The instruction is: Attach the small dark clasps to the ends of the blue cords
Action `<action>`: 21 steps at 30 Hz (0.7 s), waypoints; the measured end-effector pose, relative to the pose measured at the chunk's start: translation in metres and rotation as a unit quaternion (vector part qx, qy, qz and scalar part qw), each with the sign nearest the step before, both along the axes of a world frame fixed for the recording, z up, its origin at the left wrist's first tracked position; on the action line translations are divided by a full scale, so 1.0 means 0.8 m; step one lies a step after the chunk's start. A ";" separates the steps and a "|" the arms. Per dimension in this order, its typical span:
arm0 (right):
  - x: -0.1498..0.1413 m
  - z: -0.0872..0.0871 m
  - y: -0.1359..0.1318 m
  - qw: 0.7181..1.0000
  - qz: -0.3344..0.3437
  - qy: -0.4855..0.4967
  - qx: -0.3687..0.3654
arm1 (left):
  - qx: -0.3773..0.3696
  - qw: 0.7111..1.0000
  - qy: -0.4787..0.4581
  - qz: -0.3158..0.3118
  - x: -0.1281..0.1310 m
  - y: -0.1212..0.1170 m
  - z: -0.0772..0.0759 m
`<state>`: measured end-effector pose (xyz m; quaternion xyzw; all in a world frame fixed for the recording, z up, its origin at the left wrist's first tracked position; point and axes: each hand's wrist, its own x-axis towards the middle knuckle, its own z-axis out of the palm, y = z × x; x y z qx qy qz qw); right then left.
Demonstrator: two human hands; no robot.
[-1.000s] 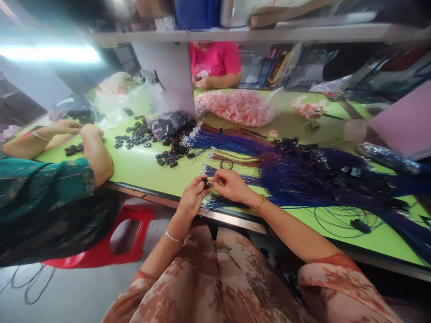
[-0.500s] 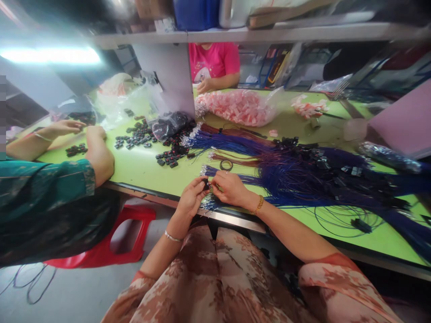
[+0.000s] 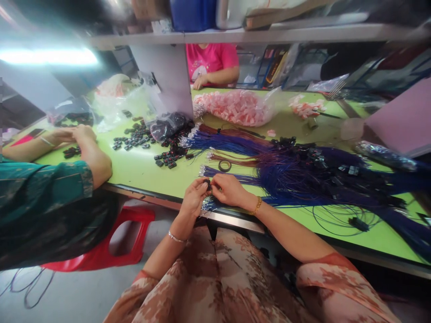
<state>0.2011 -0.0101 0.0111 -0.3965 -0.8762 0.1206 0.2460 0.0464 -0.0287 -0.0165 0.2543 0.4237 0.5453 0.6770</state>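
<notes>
My left hand [image 3: 194, 196] pinches a small black plastic connector [image 3: 208, 184] just above the table's near edge. Against its right side, my right hand [image 3: 229, 188] has thumb and fingers pressed together; whatever lies between them is too small and hidden to make out. Beneath and beside my hands are the metal-tipped ends of dark blue wires [image 3: 210, 202]. The bundle of blue wires [image 3: 283, 175] stretches away to the right. A bunch of brown wires [image 3: 232, 155] lies just beyond, with a dark tape ring [image 3: 224, 166] close to my right hand.
Loose black connectors [image 3: 168, 158] and a bag of dark parts [image 3: 170, 126] lie left of the wires. A bag of pink pieces [image 3: 240, 107] is farther back. At left, a co-worker's hands [image 3: 79, 134] are over the table; another person [image 3: 213, 65] sits opposite. A red stool [image 3: 134, 233] stands below.
My hands have come closer together, and the right fingers now cover more of the connector. The co-worker's hands at left have drawn together. The view has shifted slightly.
</notes>
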 end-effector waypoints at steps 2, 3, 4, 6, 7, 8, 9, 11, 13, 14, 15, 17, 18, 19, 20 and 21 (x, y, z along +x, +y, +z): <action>0.000 -0.001 -0.001 1.000 -0.005 -0.004 -0.007 | 0.004 1.000 0.005 -0.002 0.001 0.000 -0.001; 0.000 0.000 0.001 1.000 -0.003 -0.002 -0.017 | 0.004 1.000 0.006 -0.004 0.001 0.001 -0.002; 0.002 0.001 0.005 0.999 0.003 0.005 -0.031 | 0.001 1.000 0.004 -0.003 0.001 0.001 -0.002; 0.006 0.004 0.020 0.998 0.014 0.034 -0.058 | -0.004 1.000 -0.002 0.000 0.000 0.003 -0.003; 0.008 0.005 0.031 0.997 0.008 0.048 -0.063 | -0.006 1.000 -0.005 0.000 0.000 0.004 -0.003; 0.009 0.006 0.043 0.996 -0.009 0.056 -0.062 | -0.007 1.000 -0.007 0.000 -0.001 0.005 -0.003; 0.009 0.007 0.055 0.996 -0.037 0.052 -0.056 | -0.008 1.000 -0.007 -0.001 -0.001 0.006 -0.003; 0.005 0.006 0.079 0.994 -0.101 0.004 -0.039 | -0.009 1.000 -0.007 -0.006 -0.002 0.008 -0.004; -0.002 0.004 0.096 0.988 -0.137 -0.062 -0.036 | -0.006 1.000 -0.009 -0.009 -0.003 0.009 -0.006; -0.006 0.002 0.101 0.985 -0.141 -0.088 -0.039 | -0.004 1.000 -0.011 -0.010 -0.003 0.010 -0.007; -0.009 0.001 0.105 0.984 -0.138 -0.105 -0.044 | -0.004 1.000 -0.012 -0.011 -0.003 0.010 -0.008; -0.011 -0.001 0.106 0.986 -0.122 -0.106 -0.050 | -0.005 1.000 -0.015 -0.010 -0.005 0.010 -0.009; -0.010 -0.001 0.103 0.989 -0.109 -0.089 -0.052 | -0.007 1.000 -0.016 -0.008 -0.005 0.010 -0.009; -0.007 -0.002 0.099 0.992 -0.094 -0.060 -0.054 | -0.009 1.000 -0.017 -0.007 -0.005 0.010 -0.009; -0.003 -0.001 0.094 0.995 -0.073 -0.023 -0.063 | -0.009 1.000 -0.017 -0.006 -0.006 0.010 -0.008; 0.001 -0.001 0.087 0.995 -0.050 0.017 -0.079 | -0.008 1.000 -0.017 -0.006 -0.006 0.010 -0.007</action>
